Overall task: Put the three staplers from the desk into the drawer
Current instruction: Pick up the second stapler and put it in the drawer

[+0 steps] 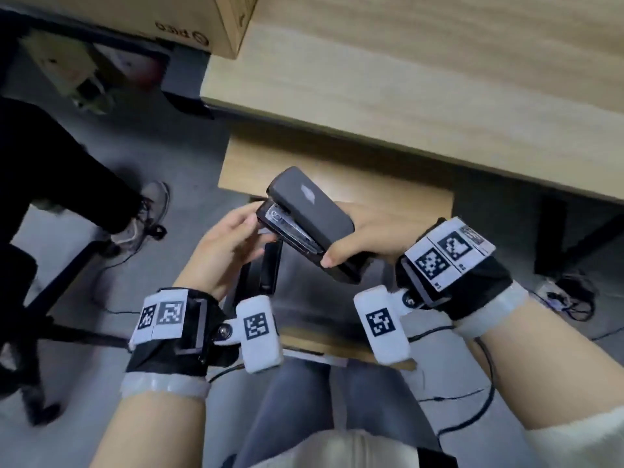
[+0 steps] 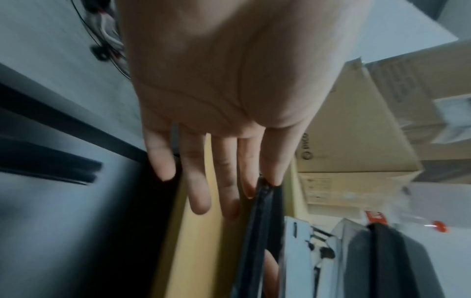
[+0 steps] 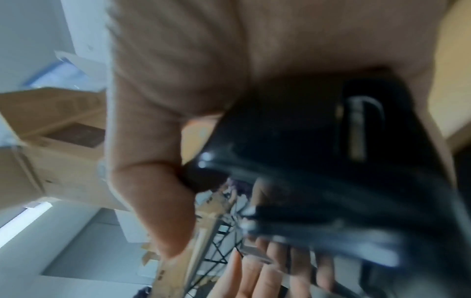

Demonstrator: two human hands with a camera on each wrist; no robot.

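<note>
My right hand grips a black stapler by its rear end, thumb on its side, and holds it tilted above the open drawer. The metal staple channel shows along its underside. My left hand is open, its straight fingers touching the stapler's front tip. In the left wrist view the left fingers lie flat, one fingertip against the stapler's edge. In the right wrist view the stapler fills my right palm, blurred. A second black stapler-like shape lies in the dark drawer below.
The wooden desk stretches across the top, with the cabinet top under it. A cardboard box stands at the upper left. Another person's leg and shoe and a black chair base are left. Cables lie on the floor at right.
</note>
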